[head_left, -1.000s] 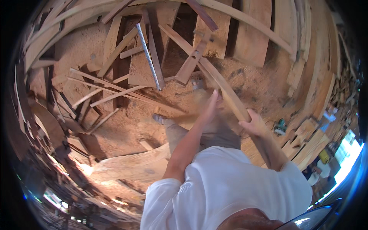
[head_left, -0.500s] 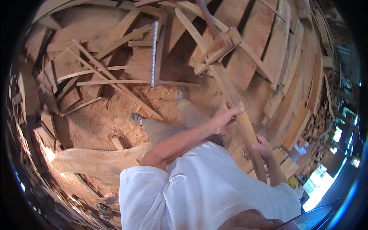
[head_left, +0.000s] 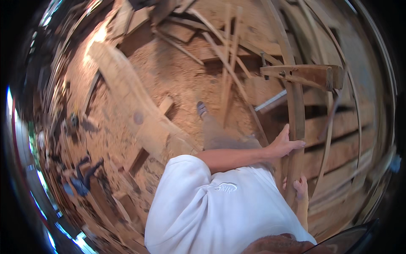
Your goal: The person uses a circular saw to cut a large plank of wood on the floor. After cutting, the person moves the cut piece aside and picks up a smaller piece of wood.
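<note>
A long wooden bar clamp (head_left: 297, 110) runs upright through the right half of the view, its lower end close to my shirt. Near its far end a wooden jaw (head_left: 306, 75) crosses the bar, with a metal bolt sticking up on its left side. My left hand (head_left: 281, 146) grips the bar at mid-length, thumb lying across the top and some fingers hidden beneath. Lower down, my right hand (head_left: 301, 189) is closed around the bar from its right side.
A thick curved timber (head_left: 127, 99) lies on the sawdust floor to my left. Thin strips (head_left: 228, 63) cross near my feet, beside a perforated metal strip (head_left: 270, 101). Wide planks (head_left: 334, 148) are stacked at the right. Small blocks and tools lie at the far left.
My view has swung left, bringing the curved timber in more fully. The clamp has turned from slanting to nearly upright in the picture, both hands still on it.
</note>
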Demonstrator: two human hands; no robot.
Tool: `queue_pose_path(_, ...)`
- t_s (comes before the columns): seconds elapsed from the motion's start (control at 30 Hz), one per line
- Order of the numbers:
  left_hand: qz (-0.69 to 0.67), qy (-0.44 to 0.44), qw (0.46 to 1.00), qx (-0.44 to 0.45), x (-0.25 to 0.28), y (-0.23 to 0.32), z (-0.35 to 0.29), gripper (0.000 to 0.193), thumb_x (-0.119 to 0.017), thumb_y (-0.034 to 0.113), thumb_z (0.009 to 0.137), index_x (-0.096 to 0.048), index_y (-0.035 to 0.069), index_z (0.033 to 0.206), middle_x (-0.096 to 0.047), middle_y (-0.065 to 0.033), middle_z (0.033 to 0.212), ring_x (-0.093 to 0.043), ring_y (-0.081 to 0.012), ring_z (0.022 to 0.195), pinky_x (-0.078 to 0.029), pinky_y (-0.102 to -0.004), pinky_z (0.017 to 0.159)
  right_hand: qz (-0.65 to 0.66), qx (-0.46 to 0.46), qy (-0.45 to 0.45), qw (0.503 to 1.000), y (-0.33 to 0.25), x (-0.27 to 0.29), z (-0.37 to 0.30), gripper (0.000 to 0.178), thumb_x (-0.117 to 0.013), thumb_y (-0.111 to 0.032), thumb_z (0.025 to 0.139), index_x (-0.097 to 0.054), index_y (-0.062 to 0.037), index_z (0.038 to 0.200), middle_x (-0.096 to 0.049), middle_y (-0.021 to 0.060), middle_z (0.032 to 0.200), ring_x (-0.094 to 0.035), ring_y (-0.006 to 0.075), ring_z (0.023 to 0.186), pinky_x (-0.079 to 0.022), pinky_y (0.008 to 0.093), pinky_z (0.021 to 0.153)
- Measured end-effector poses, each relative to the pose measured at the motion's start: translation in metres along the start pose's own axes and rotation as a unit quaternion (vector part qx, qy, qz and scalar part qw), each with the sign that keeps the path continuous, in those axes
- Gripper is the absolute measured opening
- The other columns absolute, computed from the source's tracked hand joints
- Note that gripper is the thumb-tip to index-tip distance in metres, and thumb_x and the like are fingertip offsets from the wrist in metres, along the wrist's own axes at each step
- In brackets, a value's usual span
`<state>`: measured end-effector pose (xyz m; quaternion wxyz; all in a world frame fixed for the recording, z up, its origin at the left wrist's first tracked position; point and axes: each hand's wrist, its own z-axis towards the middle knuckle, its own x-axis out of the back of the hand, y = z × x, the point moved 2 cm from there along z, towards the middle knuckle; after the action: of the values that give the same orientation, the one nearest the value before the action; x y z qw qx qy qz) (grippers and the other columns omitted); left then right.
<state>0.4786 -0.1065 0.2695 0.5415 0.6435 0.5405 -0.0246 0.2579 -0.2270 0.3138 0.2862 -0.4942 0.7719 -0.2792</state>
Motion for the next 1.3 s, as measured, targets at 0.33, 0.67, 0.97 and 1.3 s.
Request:
queue_pose_path(0.33, -0.041, 0.219, 0.966, -0.127, 0.234, 0.181, -0.062, 0.053, -0.080, 0.028, 0.093, -0.060, 0.000, 0.133, -0.070, -0.0117, 0.113, -0.069, -0.0212, 0.103, -0.058, -0.0371, 0.087, -0.412, -0.011, -0.057, 0.909, -0.083, -0.203, 0.132, 0.076, -0.093, -0.023, 0.070, -0.060, -0.0030, 0.136, -0.073, 0.0107, 0.110, -0.070, 0.0214, 0.102, -0.057, 0.0381, 0.093)
queue_pose_path(0.67, -0.187, 0.417, 0.869, -0.191, 0.462, 0.269, -0.064, 0.048, -0.080, 0.037, 0.098, -0.062, 0.002, 0.126, -0.073, -0.0103, 0.109, -0.074, -0.0212, 0.095, -0.061, -0.0400, 0.081, -0.657, 0.104, -0.063, 0.744, -0.171, -0.326, 0.249, 0.064, -0.084, -0.021, 0.079, -0.059, -0.0136, 0.138, -0.075, 0.0235, 0.110, -0.072, 0.0468, 0.106, -0.057, 0.0533, 0.091)
queue_pose_path(0.97, -0.390, 0.452, 0.782, -0.177, 0.630, 0.344, -0.038, 0.054, -0.083, 0.045, 0.095, -0.062, 0.003, 0.122, -0.070, -0.0141, 0.094, -0.075, -0.0305, 0.083, -0.065, -0.0465, 0.074, -0.803, 0.115, -0.122, 0.572, -0.304, -0.408, 0.432, 0.047, -0.085, -0.037, 0.081, -0.063, -0.0129, 0.116, -0.075, 0.0230, 0.093, -0.071, 0.0496, 0.097, -0.055, 0.0583, 0.082)
queue_pose_path(1.3, -0.464, 0.542, 0.671, -0.199, 0.794, 0.407, -0.011, 0.057, -0.085, 0.051, 0.092, -0.064, 0.010, 0.125, -0.069, -0.0096, 0.110, -0.067, -0.0289, 0.103, -0.053, -0.0497, 0.090, -0.853, 0.188, -0.192, 0.447, -0.416, -0.637, 0.567, 0.043, -0.087, -0.030, 0.082, -0.063, -0.0049, 0.109, -0.073, 0.0248, 0.087, -0.072, 0.0488, 0.093, -0.054, 0.0564, 0.080)
